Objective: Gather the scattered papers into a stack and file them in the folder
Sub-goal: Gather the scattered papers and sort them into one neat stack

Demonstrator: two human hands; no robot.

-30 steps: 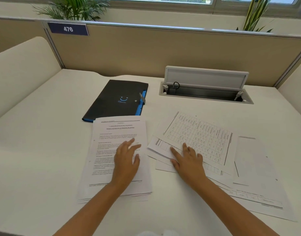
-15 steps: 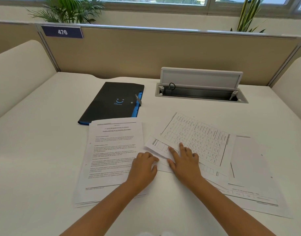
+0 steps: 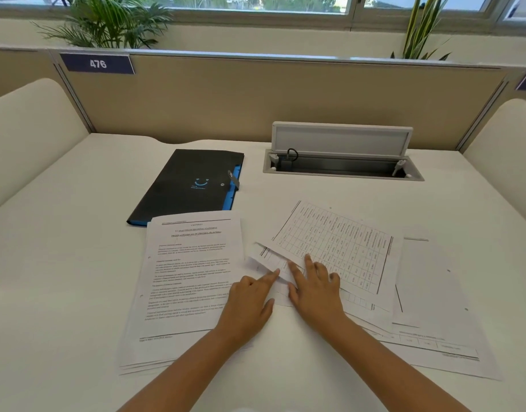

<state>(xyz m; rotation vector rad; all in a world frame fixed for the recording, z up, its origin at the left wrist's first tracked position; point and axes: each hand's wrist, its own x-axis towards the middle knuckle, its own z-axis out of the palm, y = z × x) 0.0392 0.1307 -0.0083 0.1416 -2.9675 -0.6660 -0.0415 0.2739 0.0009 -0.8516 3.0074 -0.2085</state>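
On the white desk [image 3: 62, 263], the left hand [image 3: 250, 304] and right hand [image 3: 316, 288] lie side by side, fingers loose, pressing flat on the near-left corner of the scattered white printed sheets [image 3: 339, 248], gripping nothing. A neater stack of text pages [image 3: 190, 272] lies just left, long axis running away from the person. Beyond it, touching its far edge, the closed black plastic folder [image 3: 193, 181] angles far-right.

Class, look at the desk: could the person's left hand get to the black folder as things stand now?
Probably yes. The black folder lies closed on the desk just beyond the text stack, and nothing stands between it and the left hand, which rests at that stack's right edge.
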